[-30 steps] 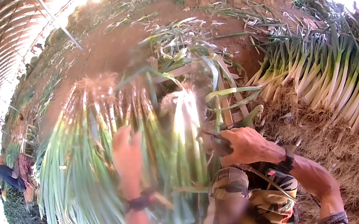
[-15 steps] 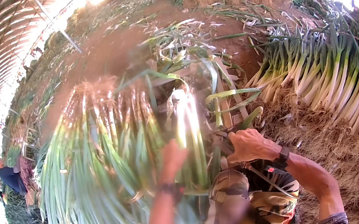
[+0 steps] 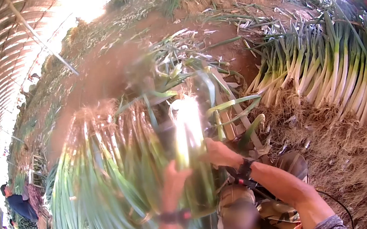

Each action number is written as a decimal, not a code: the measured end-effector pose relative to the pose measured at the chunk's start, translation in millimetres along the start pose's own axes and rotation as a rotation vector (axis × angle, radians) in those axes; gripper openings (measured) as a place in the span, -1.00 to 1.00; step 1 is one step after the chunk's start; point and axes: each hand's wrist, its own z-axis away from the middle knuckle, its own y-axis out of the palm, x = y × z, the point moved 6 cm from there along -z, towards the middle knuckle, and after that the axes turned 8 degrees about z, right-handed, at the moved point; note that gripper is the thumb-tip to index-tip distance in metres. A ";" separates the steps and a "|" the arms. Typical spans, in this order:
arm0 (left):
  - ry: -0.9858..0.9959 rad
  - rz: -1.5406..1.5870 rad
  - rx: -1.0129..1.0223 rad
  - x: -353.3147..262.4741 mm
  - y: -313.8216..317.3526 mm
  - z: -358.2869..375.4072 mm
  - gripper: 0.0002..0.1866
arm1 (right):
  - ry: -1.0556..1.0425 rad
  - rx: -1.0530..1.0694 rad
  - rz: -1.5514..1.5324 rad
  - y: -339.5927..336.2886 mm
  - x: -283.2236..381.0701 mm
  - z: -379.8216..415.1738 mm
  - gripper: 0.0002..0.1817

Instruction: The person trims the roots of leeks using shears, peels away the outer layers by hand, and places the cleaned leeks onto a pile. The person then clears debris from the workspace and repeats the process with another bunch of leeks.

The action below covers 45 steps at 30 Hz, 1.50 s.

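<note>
A small bunch of green onions, with overexposed white stems and roots pointing away from me, stands out before my hands. My left hand is closed at the left side of this bunch, low on its green part, somewhat blurred. At the right side, my right hand has its fingers curled in against the stems; its fingertips are partly hidden. Left of the bunch lies a wide pile of green onions, roots away from me and long leaves toward me.
Trimmed green onions lie in a row at right, above a heap of cut roots. Wooden slats and loose leaves lie ahead. Another person is at far left, below the greenhouse frame.
My right hand has moved left from a dark thing beside the slats to the bunch's stems. My left hand has shifted slightly downward. The view has tilted a little.
</note>
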 end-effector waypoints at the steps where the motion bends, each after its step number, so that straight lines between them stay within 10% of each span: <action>1: 0.010 0.023 0.015 -3.4 -0.9 2.4 -0.54 | -0.035 -0.087 -0.030 6.7 -10.7 -11.0 -0.45; 8: 0.088 -0.134 -0.058 -1.2 -11.1 2.2 -0.48 | 0.014 0.079 -0.528 5.8 13.1 -1.0 -0.57; 23: 0.077 -0.280 -0.081 -32.7 -3.9 92.8 -0.52 | -0.310 -0.139 -0.537 9.4 33.4 -8.1 -0.66; 37: 0.108 0.087 -0.128 -40.4 -18.5 61.5 -0.67 | -0.248 0.144 -0.500 6.0 82.5 34.8 -0.56; 45: 0.355 -0.741 -0.120 -63.9 25.6 84.3 -0.33 | -0.220 0.088 0.170 21.0 84.4 24.7 -0.25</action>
